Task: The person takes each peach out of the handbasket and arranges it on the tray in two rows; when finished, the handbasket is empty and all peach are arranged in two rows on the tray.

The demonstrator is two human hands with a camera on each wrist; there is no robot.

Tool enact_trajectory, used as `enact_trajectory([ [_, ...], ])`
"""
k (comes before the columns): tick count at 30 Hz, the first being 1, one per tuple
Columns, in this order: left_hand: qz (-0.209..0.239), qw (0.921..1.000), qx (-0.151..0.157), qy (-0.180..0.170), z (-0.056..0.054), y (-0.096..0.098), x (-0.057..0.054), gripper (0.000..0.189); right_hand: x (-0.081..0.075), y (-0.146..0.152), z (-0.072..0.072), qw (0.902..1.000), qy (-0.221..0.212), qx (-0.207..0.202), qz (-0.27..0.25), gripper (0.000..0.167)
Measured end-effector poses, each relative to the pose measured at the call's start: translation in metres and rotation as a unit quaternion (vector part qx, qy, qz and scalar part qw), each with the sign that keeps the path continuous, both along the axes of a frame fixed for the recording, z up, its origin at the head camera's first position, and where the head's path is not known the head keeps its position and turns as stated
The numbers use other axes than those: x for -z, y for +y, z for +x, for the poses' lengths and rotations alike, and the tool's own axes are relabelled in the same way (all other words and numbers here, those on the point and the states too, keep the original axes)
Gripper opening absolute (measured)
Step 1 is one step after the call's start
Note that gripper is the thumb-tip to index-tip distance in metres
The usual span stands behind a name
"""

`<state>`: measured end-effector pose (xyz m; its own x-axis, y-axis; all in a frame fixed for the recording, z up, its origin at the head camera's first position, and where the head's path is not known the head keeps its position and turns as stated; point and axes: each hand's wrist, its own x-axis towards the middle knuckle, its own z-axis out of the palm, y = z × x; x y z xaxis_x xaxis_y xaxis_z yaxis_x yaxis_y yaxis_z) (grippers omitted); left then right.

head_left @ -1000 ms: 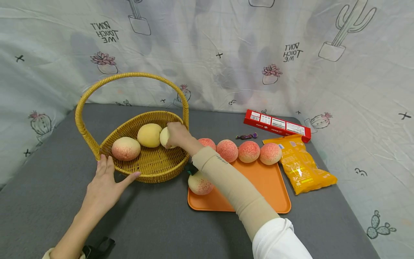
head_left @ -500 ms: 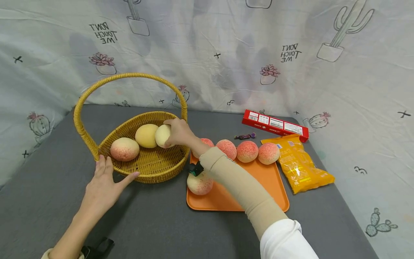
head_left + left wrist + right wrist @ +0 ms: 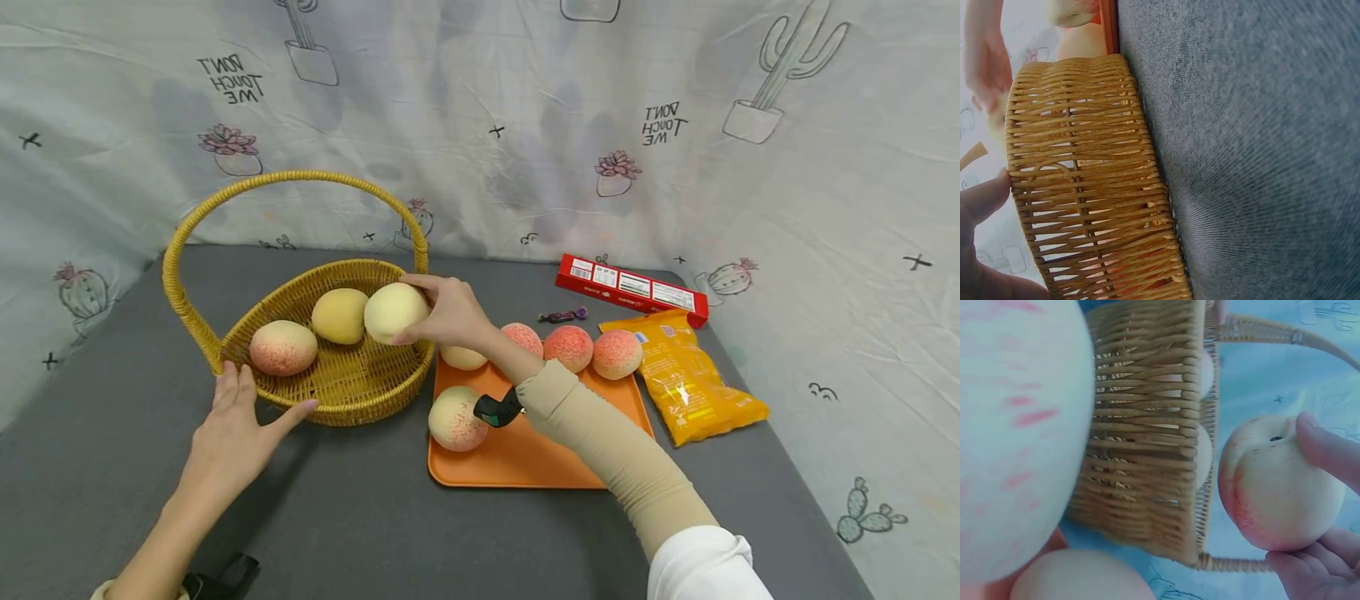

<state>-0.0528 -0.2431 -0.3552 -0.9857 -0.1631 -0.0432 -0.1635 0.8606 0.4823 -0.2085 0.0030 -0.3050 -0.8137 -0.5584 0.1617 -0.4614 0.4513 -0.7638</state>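
My right hand (image 3: 461, 317) holds a pale peach (image 3: 395, 314) above the right side of a yellow wicker basket (image 3: 367, 412). In the right wrist view, thumb and fingers pinch that peach (image 3: 1279, 487) from two sides, and its other side shows a red blush. Against the basket's front-left rim rests my left hand (image 3: 236, 437), its fingers extended and thumb spread. The left wrist view shows the thumb (image 3: 985, 197) touching the rim of the woven wall (image 3: 1085, 175). Inside the basket lie a blushed peach (image 3: 282, 347) and a yellow one (image 3: 340, 316).
Right of the basket, an orange tray (image 3: 525, 467) carries several peaches, one (image 3: 457, 419) at its left side. Behind it lie a wrapped candy (image 3: 562, 316) and a red box (image 3: 632, 289). An orange snack bag (image 3: 693, 383) lies on the right. The basket's tall handle (image 3: 300, 177) arches overhead.
My right hand has lifted the pale peach from the basket's right end and drawn it up and slightly right. My left hand has stayed at the rim.
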Motion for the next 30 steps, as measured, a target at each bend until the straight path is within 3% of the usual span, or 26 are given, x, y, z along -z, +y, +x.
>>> enact_trajectory([
  [5,0.000,1.0000,0.001,0.000,-0.001,-0.001,0.000,0.110,0.001,0.026,0.008,0.9938,-0.040,-0.009,-0.103,0.077],
  [9,-0.001,1.0000,0.002,-0.001,-0.002,-0.001,0.000,0.110,0.003,0.048,0.015,0.9876,-0.059,-0.006,-0.145,0.075],
  [16,0.001,0.9999,0.002,-0.012,-0.001,-0.003,-0.003,0.110,0.004,0.083,0.027,0.9842,-0.078,0.038,-0.154,0.074],
  [23,-0.004,0.9999,0.004,-0.014,-0.002,-0.004,-0.003,0.110,0.009,0.115,0.042,0.9782,-0.104,0.040,-0.175,0.074],
  [30,0.000,0.9998,0.008,-0.015,-0.003,-0.003,-0.003,0.109,0.024,0.145,0.055,0.9750,-0.119,0.048,-0.181,0.077],
])
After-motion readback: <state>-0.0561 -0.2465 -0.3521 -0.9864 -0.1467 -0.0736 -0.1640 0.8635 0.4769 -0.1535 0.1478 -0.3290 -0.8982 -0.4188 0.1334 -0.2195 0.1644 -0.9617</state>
